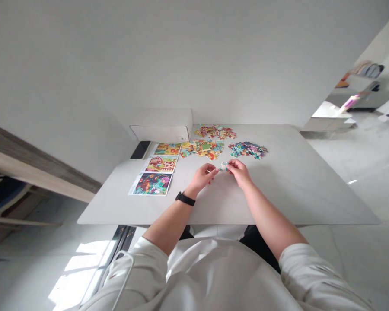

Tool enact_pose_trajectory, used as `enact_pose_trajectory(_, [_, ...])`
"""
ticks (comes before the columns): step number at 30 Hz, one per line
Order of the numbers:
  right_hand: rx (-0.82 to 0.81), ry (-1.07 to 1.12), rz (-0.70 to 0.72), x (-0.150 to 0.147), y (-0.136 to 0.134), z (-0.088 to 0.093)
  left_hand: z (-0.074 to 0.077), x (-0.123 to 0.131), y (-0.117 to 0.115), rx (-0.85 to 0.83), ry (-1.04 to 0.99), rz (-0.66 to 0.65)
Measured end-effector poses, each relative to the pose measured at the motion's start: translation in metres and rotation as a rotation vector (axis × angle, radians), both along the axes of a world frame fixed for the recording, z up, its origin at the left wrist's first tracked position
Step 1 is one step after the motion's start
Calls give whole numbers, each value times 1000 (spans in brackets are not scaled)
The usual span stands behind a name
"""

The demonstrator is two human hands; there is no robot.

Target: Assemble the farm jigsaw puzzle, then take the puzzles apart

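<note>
Over the middle of the white table, my right hand point(239, 172) pinches a small white and teal puzzle piece point(223, 166) between thumb and fingers. My left hand point(203, 176), with a black band on its wrist, is closed at the piece's left edge, thumb and fingertip touching it. Whether this is one piece or two joined ones is too small to tell. Just beyond my hands lie a pile of blue and purple puzzle pieces point(248, 149) and a pile of yellow and green pieces point(205, 149). Farther back is a red and yellow pile point(215, 131).
A sheet with three printed pictures point(154, 183) lies left of my hands. Behind it a white box point(162, 125) stands against the wall, with a dark phone point(140, 150) beside it. The table point(298, 194) ends close to my body.
</note>
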State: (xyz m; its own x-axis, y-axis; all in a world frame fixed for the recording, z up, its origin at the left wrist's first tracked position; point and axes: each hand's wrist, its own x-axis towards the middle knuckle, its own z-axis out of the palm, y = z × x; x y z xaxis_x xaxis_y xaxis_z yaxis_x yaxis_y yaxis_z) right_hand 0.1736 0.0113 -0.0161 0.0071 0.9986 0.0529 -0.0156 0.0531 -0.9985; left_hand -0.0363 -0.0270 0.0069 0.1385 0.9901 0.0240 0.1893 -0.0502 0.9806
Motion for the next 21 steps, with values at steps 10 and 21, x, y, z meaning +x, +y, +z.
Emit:
enact_pose_trajectory(10, [53, -2, 85, -7, -9, -2, -11, -4, -3, -31, 20, -78])
enact_pose_trajectory(21, [73, -60, 44, 0, -8, 0, -10, -9, 0, -77, -127, -35])
